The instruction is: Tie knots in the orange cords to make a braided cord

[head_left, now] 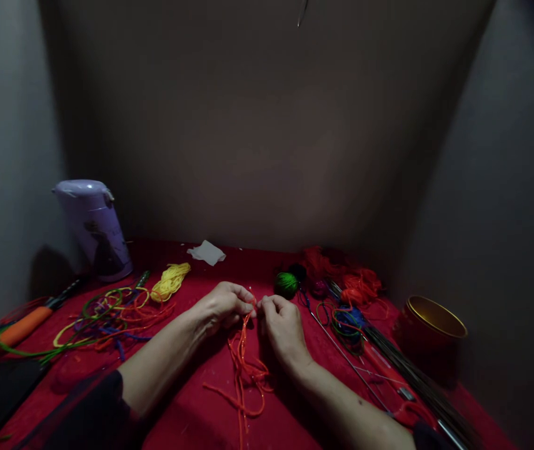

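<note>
Orange-red yarn (243,369) hangs from between my hands in loose loops down to the red cloth (177,409). My left hand (227,306) is closed, its thumb and forefinger pinching the top of this yarn. Close beside it on the right, my right hand (282,322) is also closed, with its fingertips pinched at the same spot on the yarn. The fingertips of both hands almost meet. Exactly how the strands run between the fingers is too small to make out.
To the left lie a yellow yarn skein (171,281), tangled coloured cords (107,319), an orange handle (25,326) and a purple flask (93,228). White paper (207,252) lies at the back. On the right are a green yarn ball (286,284), red yarn (358,287), thin rods and a gold-rimmed pot (436,317).
</note>
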The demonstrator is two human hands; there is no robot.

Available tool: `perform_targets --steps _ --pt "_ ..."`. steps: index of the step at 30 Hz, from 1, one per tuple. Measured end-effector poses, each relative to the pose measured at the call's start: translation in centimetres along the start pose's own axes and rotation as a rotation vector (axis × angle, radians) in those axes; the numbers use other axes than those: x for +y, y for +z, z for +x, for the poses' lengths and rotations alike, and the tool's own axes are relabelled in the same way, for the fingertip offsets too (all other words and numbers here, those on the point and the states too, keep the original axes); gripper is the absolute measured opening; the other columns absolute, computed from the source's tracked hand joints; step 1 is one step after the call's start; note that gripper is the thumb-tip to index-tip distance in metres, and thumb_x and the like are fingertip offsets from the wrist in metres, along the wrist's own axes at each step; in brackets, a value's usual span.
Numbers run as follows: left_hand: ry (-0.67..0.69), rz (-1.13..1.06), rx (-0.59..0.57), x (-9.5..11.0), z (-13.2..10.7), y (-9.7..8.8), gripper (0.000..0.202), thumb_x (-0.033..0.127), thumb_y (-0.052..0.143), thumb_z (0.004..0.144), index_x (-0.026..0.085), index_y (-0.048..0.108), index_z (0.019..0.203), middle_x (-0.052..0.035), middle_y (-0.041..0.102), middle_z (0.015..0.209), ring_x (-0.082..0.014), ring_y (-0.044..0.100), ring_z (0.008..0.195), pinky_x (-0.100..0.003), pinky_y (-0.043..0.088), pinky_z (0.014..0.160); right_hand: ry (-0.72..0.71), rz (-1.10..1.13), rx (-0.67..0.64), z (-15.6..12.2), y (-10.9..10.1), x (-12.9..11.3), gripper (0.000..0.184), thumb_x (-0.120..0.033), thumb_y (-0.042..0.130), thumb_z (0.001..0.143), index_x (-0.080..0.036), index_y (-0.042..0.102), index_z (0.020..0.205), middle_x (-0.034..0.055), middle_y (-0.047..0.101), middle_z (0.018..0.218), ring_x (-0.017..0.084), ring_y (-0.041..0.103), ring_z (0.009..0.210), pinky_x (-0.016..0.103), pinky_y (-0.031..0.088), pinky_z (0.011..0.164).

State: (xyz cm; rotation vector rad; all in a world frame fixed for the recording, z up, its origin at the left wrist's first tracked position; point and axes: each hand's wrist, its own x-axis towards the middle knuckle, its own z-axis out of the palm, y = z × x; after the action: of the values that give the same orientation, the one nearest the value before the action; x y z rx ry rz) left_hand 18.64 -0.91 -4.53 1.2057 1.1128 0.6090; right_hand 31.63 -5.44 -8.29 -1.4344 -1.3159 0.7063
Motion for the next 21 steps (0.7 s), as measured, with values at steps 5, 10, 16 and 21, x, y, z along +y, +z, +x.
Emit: perform_targets --steps 5,10,16,21 --pt "0.027 0.036 0.048 -0.4 0.3 -0.1 0.015 0.011 0.056 0.054 0.014 0.054 0.068 0.0049 0.049 0.040 -0.0039 0.029 0.028 -0.019 0.015 0.033 0.009 -0.002 -0.072 -0.3 0.1 -0.7 0.027 -0.034 0.050 0.075 -0.014 0.062 0.060 0.0017 0.056 0.052 0.011 0.045 0.047 0.020 0.030 0.043" --pt "0.046 0.052 0.038 -0.6 0.4 -0.4 0.019 0.013 0.060 0.054 0.014 0.054 0.072 0.0032 0.054 0.044 -0.0038 0.031 0.029 -0.018 0.014 0.034 0.015 0.028 -0.051 0.0 0.3 -0.3 0.020 -0.026 0.048 0.070 -0.015 0.059 0.057 0.0001 0.054 0.049 0.010 0.042 0.043 0.020 0.032 0.042" --pt "0.029 0.062 0.044 -0.5 0.3 -0.2 0.022 0.011 0.059 0.053 0.014 0.053 0.074 0.0008 0.058 0.047 -0.0042 0.031 0.029 -0.018 0.015 0.034 0.023 0.053 0.009 0.3 0.2 0.3 0.016 -0.022 0.046 0.068 -0.016 0.055 0.056 -0.0017 0.052 0.046 0.010 0.043 0.042 0.021 0.032 0.043" --pt "0.043 0.069 0.023 -0.6 0.3 -0.3 0.022 0.010 0.057 0.055 0.014 0.054 0.076 0.0021 0.056 0.046 -0.0043 0.031 0.030 -0.018 0.015 0.034 0.024 0.042 -0.051 0.3 0.0 0.0 0.031 -0.033 0.046 0.075 -0.015 0.057 0.054 0.0003 0.051 0.045 0.011 0.044 0.043 0.021 0.031 0.043"
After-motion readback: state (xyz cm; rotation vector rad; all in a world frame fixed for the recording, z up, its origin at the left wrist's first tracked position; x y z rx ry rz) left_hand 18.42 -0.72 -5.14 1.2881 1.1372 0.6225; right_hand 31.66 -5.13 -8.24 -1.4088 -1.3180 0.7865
